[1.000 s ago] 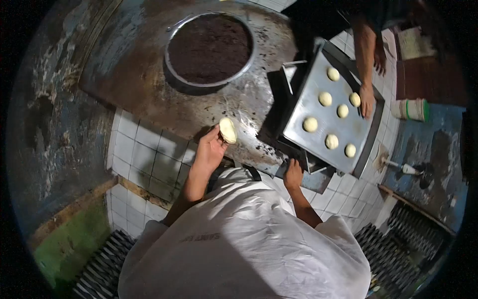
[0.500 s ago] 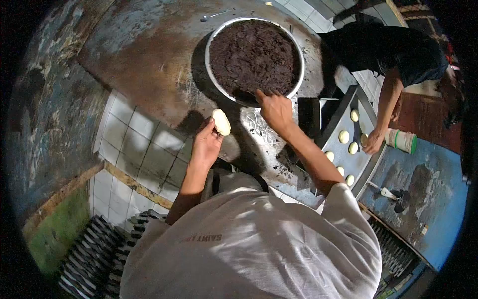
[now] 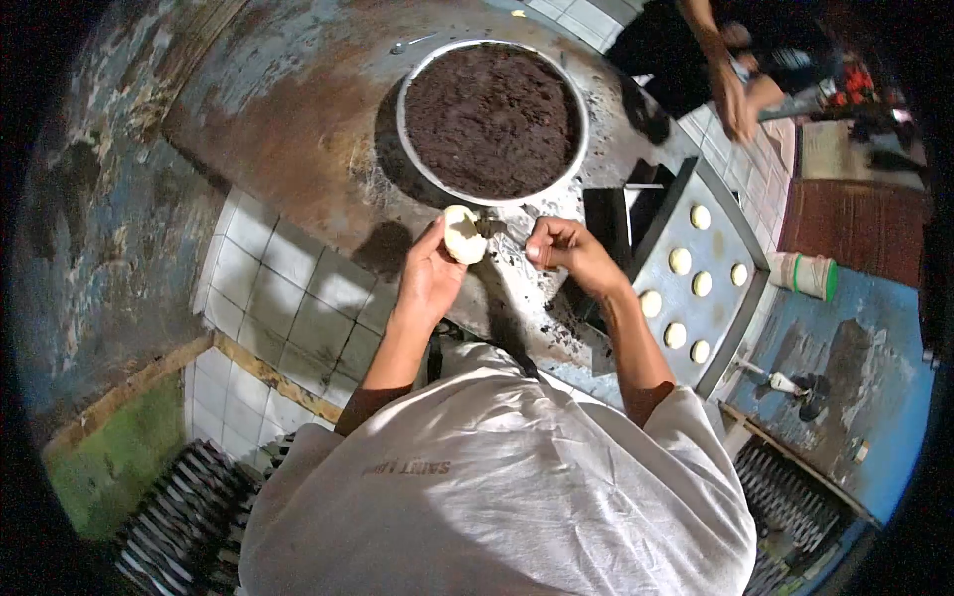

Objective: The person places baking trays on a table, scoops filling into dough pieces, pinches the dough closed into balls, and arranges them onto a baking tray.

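Observation:
My left hand (image 3: 429, 283) holds a flattened, hollowed piece of pale dough (image 3: 464, 238) up over the near edge of the table. Just right of the dough, my right hand (image 3: 576, 256) has its fingers pinched together; what they grip is too thin and blurred to make out. Between the two hands, a small dark lump (image 3: 490, 227) shows at the dough's right rim. Beyond them stands a large round metal pan (image 3: 401, 129) filled with dark crumbly filling (image 3: 492, 119).
On the right, a metal tray (image 3: 730, 214) bears several pale dough balls (image 3: 702, 283). Another person's hands (image 3: 735, 104) are beyond it. A white and green container (image 3: 815, 277) and a white-handled tool (image 3: 787, 383) lie farther right. A spoon (image 3: 409, 45) lies behind the pan.
My right hand first reached up to the pan's filling, then came back beside the dough. The other person's hand has left the tray and moved up and away.

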Demonstrator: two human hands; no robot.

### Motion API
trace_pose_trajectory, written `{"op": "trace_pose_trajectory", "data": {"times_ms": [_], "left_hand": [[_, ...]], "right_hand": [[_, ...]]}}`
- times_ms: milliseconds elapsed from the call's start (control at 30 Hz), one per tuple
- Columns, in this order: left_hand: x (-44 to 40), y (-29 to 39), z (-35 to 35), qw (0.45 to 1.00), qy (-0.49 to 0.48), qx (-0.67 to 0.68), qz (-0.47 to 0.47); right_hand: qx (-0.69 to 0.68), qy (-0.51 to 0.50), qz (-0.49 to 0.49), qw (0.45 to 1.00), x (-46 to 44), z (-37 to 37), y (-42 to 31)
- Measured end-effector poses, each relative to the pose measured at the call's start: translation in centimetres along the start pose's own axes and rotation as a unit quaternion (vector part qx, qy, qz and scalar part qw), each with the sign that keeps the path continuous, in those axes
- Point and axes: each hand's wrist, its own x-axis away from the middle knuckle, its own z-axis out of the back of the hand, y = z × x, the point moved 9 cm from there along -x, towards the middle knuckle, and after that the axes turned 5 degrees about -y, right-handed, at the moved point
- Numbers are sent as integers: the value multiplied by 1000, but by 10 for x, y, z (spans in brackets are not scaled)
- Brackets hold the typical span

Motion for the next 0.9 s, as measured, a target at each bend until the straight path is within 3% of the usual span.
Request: {"op": "trace_pose_trajectory", "data": {"times_ms": [133,200,333,400,467,533,567,667,733,800,833,900], "left_hand": [[25,-68,-42,998,-20,5,66],[34,-108,-45,991,-34,59,115],[71,-167,-56,973,-121,86,176],[84,-187,-64,979,-99,42,173],[93,-205,-66,985,-78,0,156],[110,-232,-58,981,-53,-22,186],[115,-249,-61,968,-123,12,220],[138,-276,-65,974,-95,-43,201],[144,-278,-75,971,-135,-52,191],[157,-274,-71,975,-114,-55,181],[159,-272,-71,976,-111,-85,168],[164,-272,-72,972,-138,-62,179]], "right_hand": [[-55,129,91,986,49,3,55],[-8,205,135,969,82,17,104],[-121,296,46,946,182,20,235],[-144,355,121,916,237,21,249],[-154,355,153,909,266,24,256],[-321,250,207,889,291,1,194],[-297,235,201,904,296,-2,174],[-228,216,194,929,289,6,207],[-236,223,220,920,297,15,249],[-227,296,82,924,311,22,308],[-230,290,85,925,307,27,334],[-31,403,104,909,316,50,355]]}}
